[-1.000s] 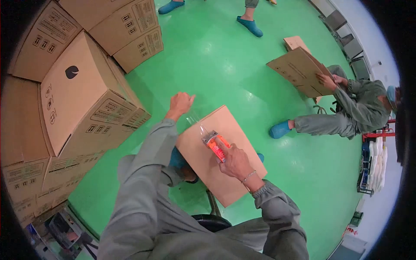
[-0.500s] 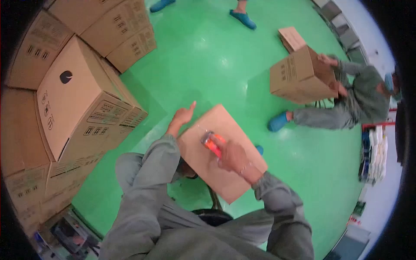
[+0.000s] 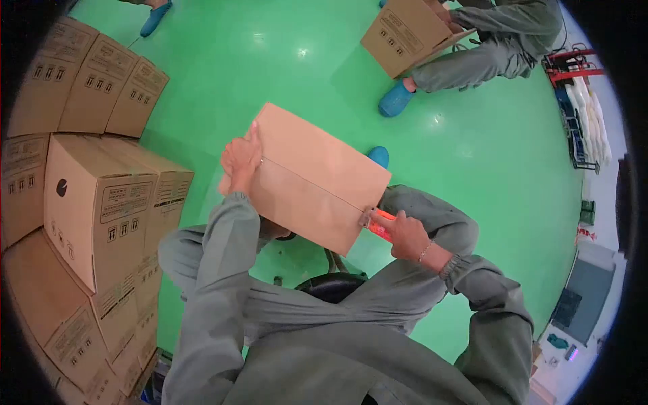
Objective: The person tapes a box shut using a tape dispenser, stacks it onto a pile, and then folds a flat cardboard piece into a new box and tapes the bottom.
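A closed cardboard box rests between my knees, a seam running along its top face. At the box's left end, my left hand is pressed to the surface, its index finger pointing up along the edge. My right hand is wrapped round an orange tape dispenser, whose head touches the right end of the seam.
Stacked cardboard boxes fill the left side. A co-worker at the upper right handles an open box. Another person's foot shows at the top left. A black stool seat is beneath me.
The tape dispenser in my right hand has moved from the middle of the box to its right end. My left hand has come onto the left end. The view has shifted.
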Demonstrator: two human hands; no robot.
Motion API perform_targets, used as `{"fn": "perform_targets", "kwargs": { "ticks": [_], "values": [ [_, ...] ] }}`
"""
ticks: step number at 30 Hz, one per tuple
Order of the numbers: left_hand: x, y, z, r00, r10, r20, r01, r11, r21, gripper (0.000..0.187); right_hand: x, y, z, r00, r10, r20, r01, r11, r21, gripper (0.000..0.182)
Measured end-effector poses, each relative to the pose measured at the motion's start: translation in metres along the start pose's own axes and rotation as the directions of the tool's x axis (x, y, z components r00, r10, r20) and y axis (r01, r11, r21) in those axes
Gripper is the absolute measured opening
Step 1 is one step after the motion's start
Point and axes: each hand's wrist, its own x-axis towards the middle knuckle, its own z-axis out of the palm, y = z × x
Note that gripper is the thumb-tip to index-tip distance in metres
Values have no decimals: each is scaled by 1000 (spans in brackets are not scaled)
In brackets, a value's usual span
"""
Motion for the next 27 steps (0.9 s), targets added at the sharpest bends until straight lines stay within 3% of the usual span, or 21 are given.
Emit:
{"fn": "perform_targets", "kwargs": {
  "ticks": [2,4,6,8,10,12,13,14,16,17,18,20,21,22,23,24,25,26,27],
  "values": [
    [22,0,-5,1000,10,-20,-10,1000,5,85,7,7,23,997,14,-77,-9,998,66,97],
    [44,-8,-9,1000,0,-31,1,999,34,87,29,14,53,970,-21,-241,75,973,217,97],
    [57,-12,-21,1000,-21,-17,21,999,34,88,61,23,85,946,-95,-310,169,961,219,95],
    [68,-19,-30,999,-51,-9,51,998,44,89,97,24,127,785,-158,-600,379,887,262,88],
    [75,-22,-34,997,-82,-10,82,995,48,90,129,19,152,753,-163,-638,403,881,250,85],
    [74,-23,-33,996,-87,-16,88,994,61,89,153,13,171,959,-27,-284,76,984,160,85],
    [76,-22,-32,996,-83,-15,84,995,60,89,168,8,179,979,-2,-204,14,998,58,88],
    [78,-20,-34,996,-83,-35,85,995,58,89,174,10,186,975,-11,-221,24,998,56,88],
    [80,-23,-33,997,-74,-27,76,995,72,89,166,1,171,987,-11,-163,37,986,163,88],
    [80,-23,-32,997,-74,-35,77,995,68,89,157,-9,148,998,46,-33,-41,990,137,76],
    [78,-23,-32,996,-69,-53,73,996,59,88,167,4,194,998,46,-39,-40,990,135,76],
    [73,-25,-27,997,-48,-57,51,997,57,87,220,-3,264,905,340,-254,-345,938,28,57],
    [75,-28,-25,998,-33,-56,36,998,57,87,201,-4,230,994,-76,-75,38,910,-412,40],
    [68,-28,-28,997,-24,-73,27,999,47,86,227,33,323,827,-147,-542,152,988,-36,40],
    [62,-31,-25,994,-21,-108,25,999,32,85,162,8,206,960,120,-253,-60,970,236,47],
    [68,-41,-5,979,24,-202,-4,995,99,84,147,11,190,960,221,-174,-110,864,491,57],
    [64,-38,2,912,9,-410,29,996,88,75,116,10,136,935,-58,-349,211,884,418,51],
    [67,-43,-7,940,66,-336,-68,998,7,73,105,8,123,958,251,-138,-73,680,729,46],
    [61,-35,-17,965,-25,-260,30,999,17,75,83,6,89,956,293,13,-77,207,975,41]
  ]
}}
